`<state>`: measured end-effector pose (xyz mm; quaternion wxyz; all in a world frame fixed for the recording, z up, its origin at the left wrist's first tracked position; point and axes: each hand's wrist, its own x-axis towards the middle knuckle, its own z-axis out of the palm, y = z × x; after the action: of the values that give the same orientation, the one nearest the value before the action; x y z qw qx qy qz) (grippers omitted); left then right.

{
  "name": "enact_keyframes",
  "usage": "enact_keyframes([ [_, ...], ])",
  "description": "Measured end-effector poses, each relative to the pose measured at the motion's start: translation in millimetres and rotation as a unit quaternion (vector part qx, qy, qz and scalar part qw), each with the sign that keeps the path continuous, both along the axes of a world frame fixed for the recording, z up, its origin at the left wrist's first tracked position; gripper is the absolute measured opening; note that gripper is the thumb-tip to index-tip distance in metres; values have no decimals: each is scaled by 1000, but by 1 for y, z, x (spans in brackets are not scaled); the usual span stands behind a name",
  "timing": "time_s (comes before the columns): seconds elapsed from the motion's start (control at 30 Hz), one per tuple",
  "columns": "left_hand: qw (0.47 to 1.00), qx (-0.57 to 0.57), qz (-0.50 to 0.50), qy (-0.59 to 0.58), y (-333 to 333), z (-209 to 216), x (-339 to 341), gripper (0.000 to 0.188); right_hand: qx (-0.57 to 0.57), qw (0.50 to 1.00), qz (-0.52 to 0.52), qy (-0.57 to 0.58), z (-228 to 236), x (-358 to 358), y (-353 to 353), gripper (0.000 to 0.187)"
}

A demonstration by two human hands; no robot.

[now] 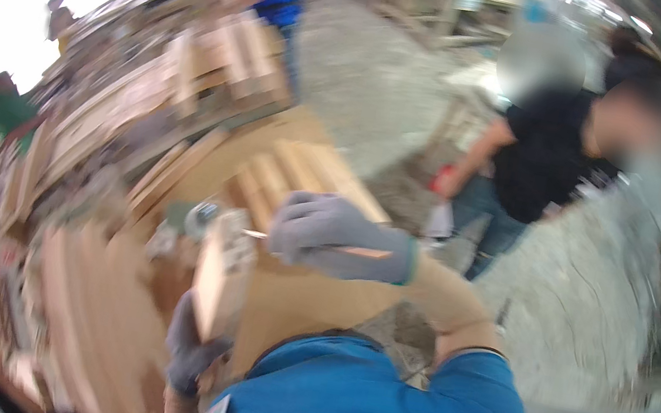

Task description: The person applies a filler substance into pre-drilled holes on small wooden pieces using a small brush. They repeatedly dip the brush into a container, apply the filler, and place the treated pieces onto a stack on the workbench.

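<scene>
- Workshop floor (pixel 333 43) is stretching out behind a brown counter (pixel 350 298) carrying pale boards (pixel 315 170).
- Wooden block (pixel 219 284) is standing out from the left hand (pixel 194 351), its long axis running roughly up-and-down in view, away from the wearer.
- Left hand is gripping the block's lower end; right hand (pixel 343 237) is hovering just beside its upper end, to the right, so left is being the nearer.
- Right hand is curling around what is appearing to be a slim tan stick (pixel 364 252).
- Block is showing a smooth, pale-tan long face; its greyish upper end is blurring, detail unclear.
</scene>
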<state>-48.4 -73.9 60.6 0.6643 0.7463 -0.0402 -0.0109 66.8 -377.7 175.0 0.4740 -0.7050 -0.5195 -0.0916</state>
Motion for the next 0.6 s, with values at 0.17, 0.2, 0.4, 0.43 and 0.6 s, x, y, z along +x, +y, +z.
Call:
enact_keyframes([
  [0.17, 1000, 1, 23, 6, 6, 2, 7, 84, 227, 954, -55, 189, -27, 0, -5, 10],
  [0.2, 998, -5, 32, 55, -5, 9, 12, 82, 284, 935, -55, 204, -43, 0, -7, 9],
  [0.4, 975, -17, 70, 212, -19, 32, 9, 75, 289, 905, -189, 248, -73, -29, -1, 13],
  [0.43, 971, -20, 75, 227, -19, 33, 8, 74, 281, 902, -196, 263, -71, -36, -3, 17],
  [0.6, 965, -48, 79, 247, -41, 40, 9, 71, 295, 863, -208, 353, -98, -55, -7, 30],
])
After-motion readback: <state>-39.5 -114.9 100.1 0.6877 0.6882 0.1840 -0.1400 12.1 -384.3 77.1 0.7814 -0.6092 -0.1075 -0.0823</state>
